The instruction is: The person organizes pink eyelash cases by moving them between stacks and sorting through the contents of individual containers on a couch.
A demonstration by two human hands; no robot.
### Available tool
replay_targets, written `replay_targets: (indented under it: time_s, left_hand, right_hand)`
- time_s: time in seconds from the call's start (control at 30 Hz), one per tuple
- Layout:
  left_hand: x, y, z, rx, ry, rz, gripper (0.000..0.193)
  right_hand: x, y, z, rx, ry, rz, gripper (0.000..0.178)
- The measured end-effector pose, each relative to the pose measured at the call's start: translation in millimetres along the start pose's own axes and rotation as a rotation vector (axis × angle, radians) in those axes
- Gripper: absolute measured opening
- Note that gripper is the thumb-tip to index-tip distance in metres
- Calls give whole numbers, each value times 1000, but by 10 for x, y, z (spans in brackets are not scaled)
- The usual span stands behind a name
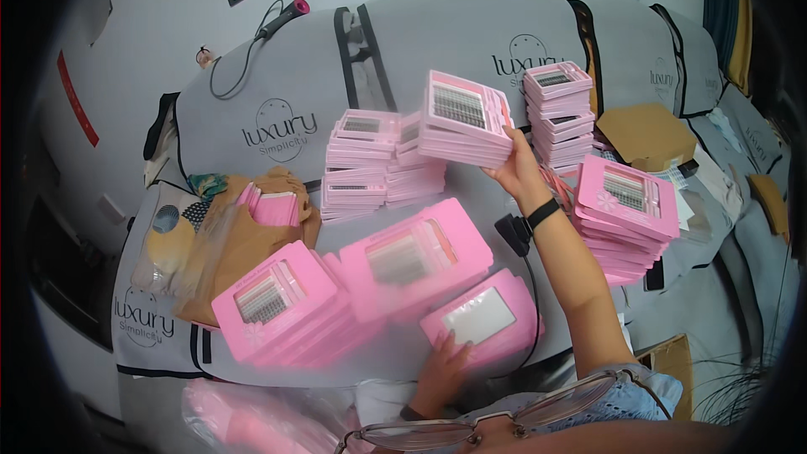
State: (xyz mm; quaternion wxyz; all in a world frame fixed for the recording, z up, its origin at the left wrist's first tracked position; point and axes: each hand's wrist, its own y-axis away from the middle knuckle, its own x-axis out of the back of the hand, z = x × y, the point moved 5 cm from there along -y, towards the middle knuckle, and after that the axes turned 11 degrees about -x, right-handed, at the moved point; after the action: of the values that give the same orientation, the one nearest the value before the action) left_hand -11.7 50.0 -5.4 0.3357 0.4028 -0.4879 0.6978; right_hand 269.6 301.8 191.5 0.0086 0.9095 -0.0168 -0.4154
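Observation:
A short stack of pale pink eyelash cases [465,122] is raised over the couch, gripped at its right edge by my right hand [519,170], whose fingers are closed on it. Dark lash clusters show through the top case's window. Lower down, my left hand [444,372] lies with its fingers apart on a pile of bright pink packages [519,319] with a whitish window. Beside it are two brighter pink stacks of lash packages, a middle stack [462,240] and a left stack [239,332], both partly blurred. Piles of pale pink cases [357,151] stand behind.
A tall stack of cases [555,109] and a pink package pile [635,227] stand at right, near a brown envelope [647,134]. A brown paper bag [227,244] holds more pink packages at left. A black cable [536,311] hangs by my right wrist.

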Motion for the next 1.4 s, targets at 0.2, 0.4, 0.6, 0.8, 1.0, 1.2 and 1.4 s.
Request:
replay_targets:
  time_s: [0.2, 0.4, 0.6, 0.8, 1.0, 1.2, 1.4]
  left_hand:
    - [380, -92, 57, 242, 119, 78, 44]
    - [466, 33, 134, 253, 29, 51, 44]
    - [553, -129, 296, 293, 94, 52, 46]
    - [559, -272, 368, 259, -38, -28, 50]
    - [586, -283, 242, 436, -39, 45, 59]
    - [404, -246, 103, 461, 2, 140, 67]
    - [286, 101, -286, 592, -74, 544, 56]
  right_hand:
    - [807, 783, 249, 17, 65, 324, 45]
    - [1200, 1055, 572, -30, 155, 505, 58]
    - [2604, 721, 542, 146, 875, 651, 46]
    - [2301, 760, 524, 378, 1996, 877, 28]
    - [1791, 610, 708, 313, 2702, 807, 21]
    - [1671, 1008, 411, 341, 1429, 907, 24]
    - [895, 2220, 591, 368, 968, 648, 29]
